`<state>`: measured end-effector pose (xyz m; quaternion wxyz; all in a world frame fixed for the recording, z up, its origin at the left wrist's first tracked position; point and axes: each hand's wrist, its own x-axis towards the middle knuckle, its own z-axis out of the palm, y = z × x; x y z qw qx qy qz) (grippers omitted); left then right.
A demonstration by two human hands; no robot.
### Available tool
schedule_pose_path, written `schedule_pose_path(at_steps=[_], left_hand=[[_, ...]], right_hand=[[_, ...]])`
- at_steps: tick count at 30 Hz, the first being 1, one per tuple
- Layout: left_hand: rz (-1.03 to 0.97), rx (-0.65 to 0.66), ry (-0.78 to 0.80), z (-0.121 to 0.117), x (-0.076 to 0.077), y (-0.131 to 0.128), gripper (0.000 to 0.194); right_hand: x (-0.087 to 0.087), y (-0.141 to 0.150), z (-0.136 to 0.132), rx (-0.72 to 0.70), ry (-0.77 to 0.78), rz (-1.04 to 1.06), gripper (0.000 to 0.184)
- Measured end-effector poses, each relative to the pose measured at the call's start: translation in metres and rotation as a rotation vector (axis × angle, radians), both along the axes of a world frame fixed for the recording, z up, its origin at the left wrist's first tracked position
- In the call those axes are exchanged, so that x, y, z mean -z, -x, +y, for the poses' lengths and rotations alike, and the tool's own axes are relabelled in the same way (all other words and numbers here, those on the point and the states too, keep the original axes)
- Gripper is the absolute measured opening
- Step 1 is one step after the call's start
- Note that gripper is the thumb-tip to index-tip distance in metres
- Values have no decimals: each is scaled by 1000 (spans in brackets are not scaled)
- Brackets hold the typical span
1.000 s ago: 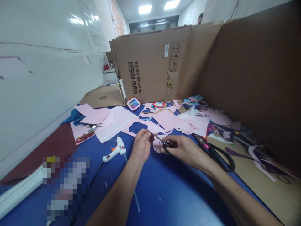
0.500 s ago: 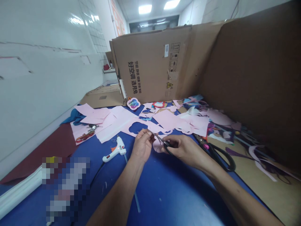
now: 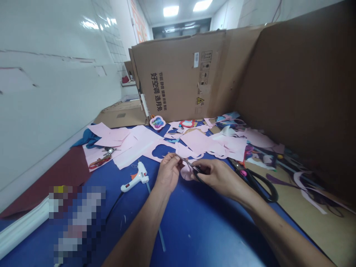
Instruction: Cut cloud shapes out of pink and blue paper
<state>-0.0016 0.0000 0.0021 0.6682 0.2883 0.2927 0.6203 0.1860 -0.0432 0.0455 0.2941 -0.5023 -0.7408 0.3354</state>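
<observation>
My right hand [image 3: 215,173] is closed round the dark handles of a pair of scissors [image 3: 198,174], whose blades point left toward my other hand. A pink felt-like piece [image 3: 187,172] hangs at the blades, over the blue table. My left hand [image 3: 169,168] is closed, its thumb and fingers pinched at the piece's edge near the blade tips. Exactly where the blades meet the piece is partly hidden by my fingers. Behind both hands lies a pink sheet with a flower-shaped cut-out [image 3: 148,149].
A white glue gun [image 3: 136,178] with its cord lies left of my hands. Large black-handled shears [image 3: 260,181] lie to the right. Pink scraps [image 3: 198,142] cover the back, before a cardboard wall [image 3: 178,81]. A flower-shaped piece [image 3: 157,122] leans there.
Both hands hold nearly the same place. The pink piece at the scissors has shifted and turned very slightly.
</observation>
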Motion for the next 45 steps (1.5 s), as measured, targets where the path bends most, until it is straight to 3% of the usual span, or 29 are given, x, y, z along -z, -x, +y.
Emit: schedule_pose_path(at_steps=[6, 22, 30, 45], left_hand=[[60, 1, 14, 2, -1, 6, 26], [-31, -25, 3, -1, -1, -3, 28], [75, -9, 39, 2, 1, 5, 27], [-41, -36, 2, 0, 3, -3, 27]], right_hand=[[0, 0, 1, -28, 5, -13, 19], [-1, 0, -1, 9, 21, -10, 17], [-1, -2, 0, -18, 10, -35, 17], [3, -1, 1, -8, 40, 30, 18]])
